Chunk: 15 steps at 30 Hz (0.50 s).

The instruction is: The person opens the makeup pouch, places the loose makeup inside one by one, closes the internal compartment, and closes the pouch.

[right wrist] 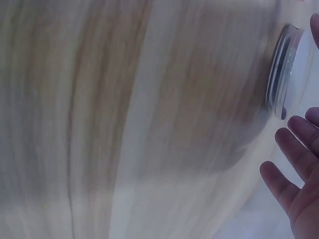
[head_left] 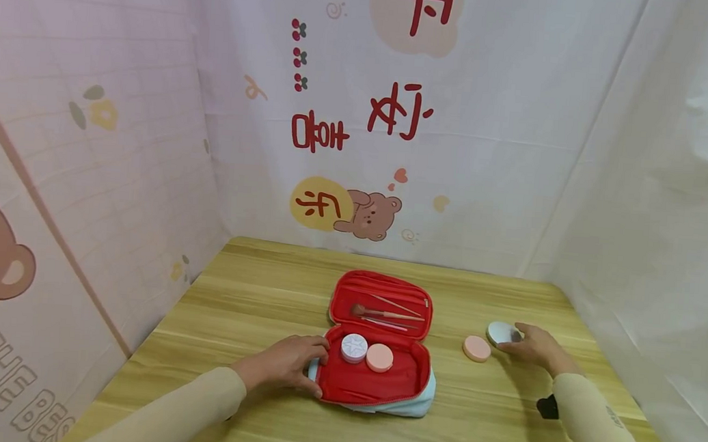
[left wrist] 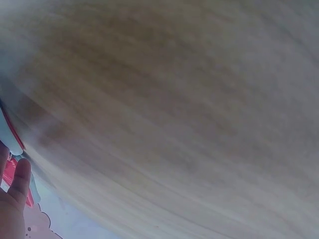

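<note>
An open cosmetic bag (head_left: 400,388), light blue outside and red inside, lies on the table in the head view. My left hand (head_left: 288,364) holds its left side, fingers and thumb on the rim. Inside sit a round case with a star pattern (head_left: 354,348) and a round pink case (head_left: 379,358). A makeup brush (head_left: 384,313) and several thin tools lie across the lid. At the right, my right hand (head_left: 536,347) is at a round white compact (head_left: 502,333); in the right wrist view its fingers (right wrist: 299,149) are spread beside the compact.
A round pink case (head_left: 476,349) lies on the wooden table (head_left: 250,289), just left of the white compact. Printed cloth (head_left: 488,155) hangs behind the table and along both sides.
</note>
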Each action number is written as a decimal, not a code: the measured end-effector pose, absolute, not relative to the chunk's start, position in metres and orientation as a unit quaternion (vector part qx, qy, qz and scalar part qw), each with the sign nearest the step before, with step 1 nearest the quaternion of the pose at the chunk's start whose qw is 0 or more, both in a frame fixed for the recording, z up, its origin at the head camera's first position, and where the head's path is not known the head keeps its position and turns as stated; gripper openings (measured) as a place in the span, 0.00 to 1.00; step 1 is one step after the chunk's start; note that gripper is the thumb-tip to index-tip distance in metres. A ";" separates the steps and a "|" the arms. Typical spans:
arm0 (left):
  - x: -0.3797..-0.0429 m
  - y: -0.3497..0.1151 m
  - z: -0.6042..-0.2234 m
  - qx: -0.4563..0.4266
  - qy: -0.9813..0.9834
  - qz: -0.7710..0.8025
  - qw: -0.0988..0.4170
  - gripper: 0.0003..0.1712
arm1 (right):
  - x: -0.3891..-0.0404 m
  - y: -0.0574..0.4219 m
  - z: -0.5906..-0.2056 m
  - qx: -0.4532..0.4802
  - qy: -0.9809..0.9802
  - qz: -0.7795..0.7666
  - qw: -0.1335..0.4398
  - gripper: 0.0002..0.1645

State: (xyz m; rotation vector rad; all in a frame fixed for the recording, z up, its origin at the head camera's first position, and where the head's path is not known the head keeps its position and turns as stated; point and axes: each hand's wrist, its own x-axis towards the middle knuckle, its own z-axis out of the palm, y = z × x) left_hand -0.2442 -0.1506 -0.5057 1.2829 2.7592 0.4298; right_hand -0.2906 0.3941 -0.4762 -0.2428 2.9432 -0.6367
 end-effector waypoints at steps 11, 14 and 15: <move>-0.245 -0.150 -0.505 0.416 0.899 0.132 0.037 0.27 | -0.300 0.394 -0.489 -0.083 0.974 -0.205 0.046 0.53; -0.245 -0.150 -0.505 0.418 0.898 0.131 0.034 0.27 | -0.302 0.394 -0.492 -0.083 0.976 -0.196 0.038 0.48; -0.245 -0.150 -0.505 0.419 0.898 0.131 0.033 0.27 | -0.303 0.394 -0.492 -0.083 0.977 -0.192 0.034 0.47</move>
